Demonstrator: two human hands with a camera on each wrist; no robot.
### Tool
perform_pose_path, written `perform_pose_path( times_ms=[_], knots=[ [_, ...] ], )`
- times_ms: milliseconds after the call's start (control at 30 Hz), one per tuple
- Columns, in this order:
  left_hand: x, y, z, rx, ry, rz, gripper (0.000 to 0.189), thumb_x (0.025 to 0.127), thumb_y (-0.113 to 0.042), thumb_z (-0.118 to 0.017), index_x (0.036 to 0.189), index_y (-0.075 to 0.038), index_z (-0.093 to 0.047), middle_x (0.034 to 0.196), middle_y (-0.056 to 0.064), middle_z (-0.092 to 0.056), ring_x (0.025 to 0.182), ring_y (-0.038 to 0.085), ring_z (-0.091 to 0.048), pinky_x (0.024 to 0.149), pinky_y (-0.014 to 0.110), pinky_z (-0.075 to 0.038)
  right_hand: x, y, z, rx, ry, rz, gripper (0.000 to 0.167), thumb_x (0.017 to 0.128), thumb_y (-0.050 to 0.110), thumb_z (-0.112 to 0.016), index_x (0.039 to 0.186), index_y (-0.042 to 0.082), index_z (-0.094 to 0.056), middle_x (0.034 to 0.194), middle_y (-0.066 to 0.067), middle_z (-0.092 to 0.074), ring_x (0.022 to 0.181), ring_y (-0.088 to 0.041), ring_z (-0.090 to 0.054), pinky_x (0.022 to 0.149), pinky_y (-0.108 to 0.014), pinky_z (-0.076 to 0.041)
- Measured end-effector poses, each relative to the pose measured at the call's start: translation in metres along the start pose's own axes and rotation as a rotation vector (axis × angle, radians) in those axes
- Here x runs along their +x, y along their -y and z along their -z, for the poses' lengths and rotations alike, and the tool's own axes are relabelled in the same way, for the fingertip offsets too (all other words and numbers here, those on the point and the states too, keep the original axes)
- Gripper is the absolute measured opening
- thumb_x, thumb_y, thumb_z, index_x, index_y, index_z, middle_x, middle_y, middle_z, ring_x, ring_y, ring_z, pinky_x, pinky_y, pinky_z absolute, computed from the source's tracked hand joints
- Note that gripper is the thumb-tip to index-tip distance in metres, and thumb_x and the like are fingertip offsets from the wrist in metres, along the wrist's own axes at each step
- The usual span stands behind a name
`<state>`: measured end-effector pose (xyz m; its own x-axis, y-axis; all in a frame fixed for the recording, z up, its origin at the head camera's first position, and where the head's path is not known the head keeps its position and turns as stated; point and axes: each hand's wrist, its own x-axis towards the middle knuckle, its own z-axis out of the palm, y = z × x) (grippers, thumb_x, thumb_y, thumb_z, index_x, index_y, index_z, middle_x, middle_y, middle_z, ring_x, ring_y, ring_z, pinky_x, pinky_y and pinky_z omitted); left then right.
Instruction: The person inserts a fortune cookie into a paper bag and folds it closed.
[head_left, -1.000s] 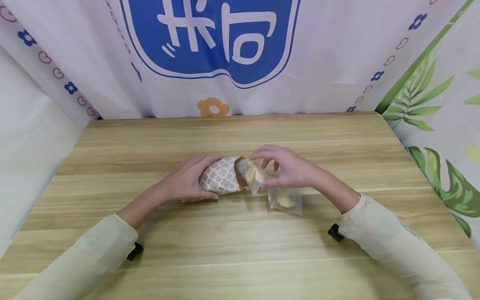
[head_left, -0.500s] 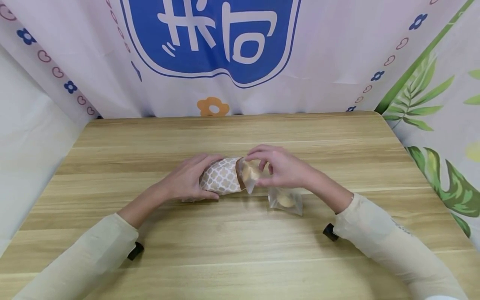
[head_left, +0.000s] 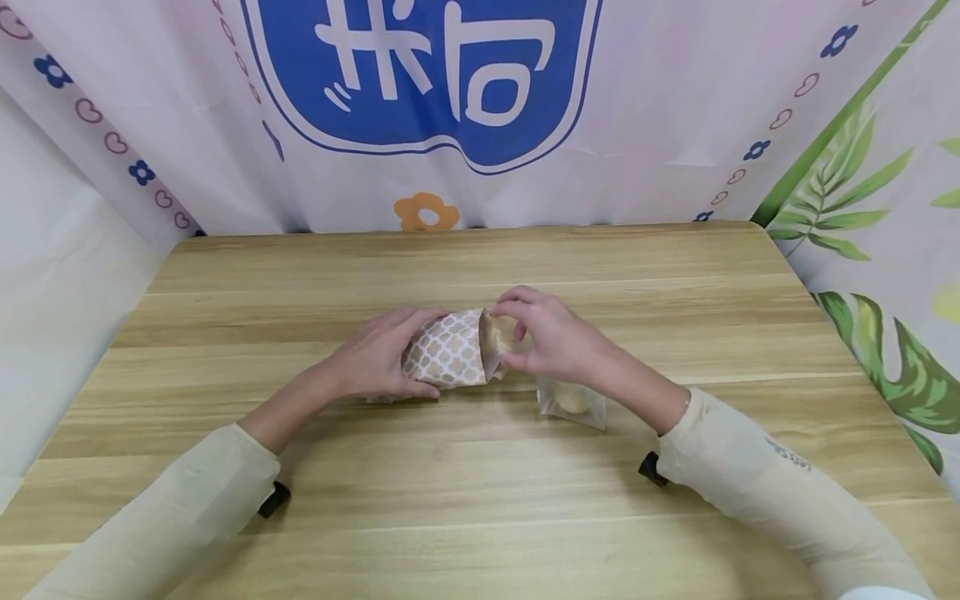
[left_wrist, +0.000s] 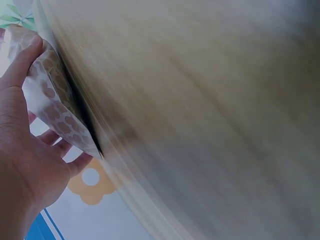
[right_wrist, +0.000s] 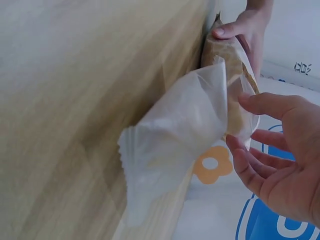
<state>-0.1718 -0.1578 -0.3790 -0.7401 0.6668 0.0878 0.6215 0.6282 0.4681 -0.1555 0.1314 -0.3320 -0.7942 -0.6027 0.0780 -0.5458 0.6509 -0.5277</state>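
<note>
My left hand [head_left: 378, 354] grips a paper bag [head_left: 448, 352] with a tan and white lattice print. The bag lies on its side, its mouth facing right. At that mouth my right hand [head_left: 555, 337] pinches a clear packet [head_left: 498, 337] with a pale round baked piece inside, between thumb and fingers. Part of this packet is inside the bag and hidden. A second clear packet [head_left: 573, 403] lies on the table just below the right hand; its crimped edge shows large in the right wrist view. In the left wrist view, thumb and fingers span the bag [left_wrist: 55, 100].
Both hands work over a wood-grain table [head_left: 450, 500]. A printed cloth [head_left: 637, 125] hangs behind its far edge, and a leaf-patterned cloth [head_left: 892, 275] stands along the right side.
My right hand has moved left, bringing the pinched packet into the bag's mouth, so less of it shows. The left hand keeps its grip on the bag. The second packet has stayed put.
</note>
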Motion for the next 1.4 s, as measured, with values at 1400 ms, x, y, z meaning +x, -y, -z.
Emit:
perform_pose_path(
  times_ms=[1400],
  knots=[
    [0.005,-0.004,-0.002,0.029,0.013,0.006,0.112,0.067,-0.053,-0.095,0.157,-0.013,-0.041,0.144,0.013,-0.056,0.128,0.034,-0.057,0.107,0.057,-0.047,0.008,-0.001,-0.026,0.429,-0.033,-0.119,0.059,0.076,-0.007,-0.087,0.129,-0.008,-0.061,0.130,-0.021,-0.058,0.099,-0.027,-0.073,0.081,-0.023,-0.060]
  ],
)
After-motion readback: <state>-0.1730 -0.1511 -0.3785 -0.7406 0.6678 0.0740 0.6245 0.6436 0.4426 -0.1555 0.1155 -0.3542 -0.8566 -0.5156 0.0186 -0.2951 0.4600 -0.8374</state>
